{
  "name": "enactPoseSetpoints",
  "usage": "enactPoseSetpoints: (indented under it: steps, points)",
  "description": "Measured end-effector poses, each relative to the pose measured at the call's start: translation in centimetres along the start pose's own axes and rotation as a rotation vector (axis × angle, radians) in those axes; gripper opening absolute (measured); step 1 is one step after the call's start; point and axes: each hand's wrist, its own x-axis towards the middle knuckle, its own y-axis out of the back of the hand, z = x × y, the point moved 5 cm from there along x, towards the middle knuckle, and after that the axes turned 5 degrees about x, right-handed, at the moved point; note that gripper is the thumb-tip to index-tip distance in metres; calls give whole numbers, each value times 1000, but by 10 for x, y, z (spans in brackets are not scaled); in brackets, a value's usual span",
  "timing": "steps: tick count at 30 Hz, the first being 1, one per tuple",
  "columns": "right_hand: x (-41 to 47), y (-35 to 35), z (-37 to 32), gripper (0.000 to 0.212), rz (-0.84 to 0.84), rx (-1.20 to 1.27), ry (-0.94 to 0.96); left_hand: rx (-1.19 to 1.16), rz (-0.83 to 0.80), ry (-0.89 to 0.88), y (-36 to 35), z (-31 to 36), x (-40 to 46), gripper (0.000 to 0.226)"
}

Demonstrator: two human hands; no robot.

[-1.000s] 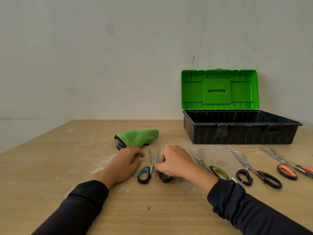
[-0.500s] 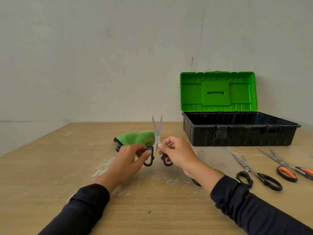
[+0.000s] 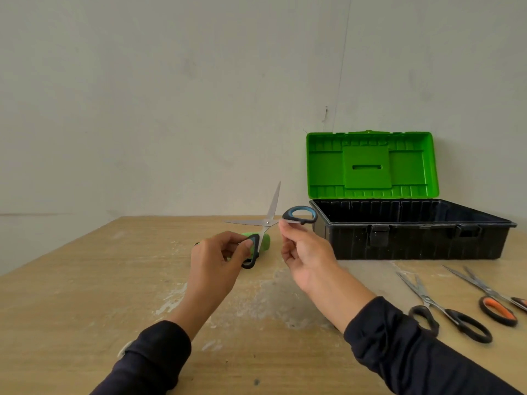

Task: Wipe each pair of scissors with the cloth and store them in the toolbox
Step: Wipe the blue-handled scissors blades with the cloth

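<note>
Scissors (image 3: 268, 222) held above tabletop (image 3: 85, 295), blades spread wide. Left hand (image 3: 219, 260) fingers curled round lower handle; right hand (image 3: 302, 252) fingers pinching blue handle. Cloth (image 3: 265, 242) on tabletop behind left hand, untouched. Toolbox (image 3: 413, 240) open, contents hidden. Black pair (image 3: 445, 309), orange pair (image 3: 496, 300) awaiting wipe.

Single head view, worn high, facing forward and slightly down across table (image 3: 85, 280) toward wall (image 3: 171, 95); hands close, toolbox (image 3: 413, 240) farther.
</note>
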Motion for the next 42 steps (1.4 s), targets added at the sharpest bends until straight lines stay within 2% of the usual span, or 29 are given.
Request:
enactPoseSetpoints:
  steps: [5,10,15,19,24,27,30,34,38,42]
  points:
    - [3,-8,7,15,71,-114,102,32,22,-29,3,3,-1,6]
    - [9,-11,3,16,40,-219,85,63,45,-68,5,5,3,7]
    - [33,-12,-11,15,84,-249,143,232,8,-109,4,-4,25,16]
    - [51,-8,-28,16,104,-313,239,464,-134,-169,-11,-24,44,20]
    - [67,7,-33,12,117,-392,283,759,-350,-199,-45,-39,54,44]
    - [74,13,-37,12,128,-408,305,871,-392,-168,-55,-42,60,38]
    - [77,18,-37,12,118,-444,326,740,-318,-75,-49,-44,68,23]
    - [77,17,-40,9,79,-469,359,347,-194,106,-26,-45,80,22]
    - [71,5,-47,3,0,-586,421,-47,-245,192,-18,-40,78,25]
    - [64,-4,-49,7,-90,-616,441,-70,-331,100,-23,-27,73,27]
